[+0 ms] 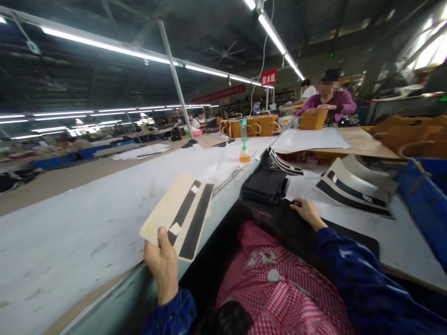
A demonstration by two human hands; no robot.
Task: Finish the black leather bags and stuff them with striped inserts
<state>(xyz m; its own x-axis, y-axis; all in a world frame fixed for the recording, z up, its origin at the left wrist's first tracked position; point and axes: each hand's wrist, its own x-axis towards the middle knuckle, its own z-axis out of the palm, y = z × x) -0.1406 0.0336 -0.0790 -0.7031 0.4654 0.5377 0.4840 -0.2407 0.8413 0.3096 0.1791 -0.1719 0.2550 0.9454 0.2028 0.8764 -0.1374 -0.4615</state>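
Note:
My left hand (162,260) grips the near end of a cream panel (157,218), thumb on top. Two black strips run along the panel, with small white patches on one of them; it is tilted over the edge of the white-covered table. At the right, my right hand (309,213) has its fingers closed on the edge of a black sheet (289,218), which lies partly over the side table. Just beyond that hand sits a stack of folded black pieces (265,184).
Curved cream panels with black strips (356,195) lie at the right beside a blue bin (424,204). A bottle with orange liquid (244,154) stands on the long white table (87,223). Farther back, a person in purple (344,102) handles a tan bag (313,120) near several others.

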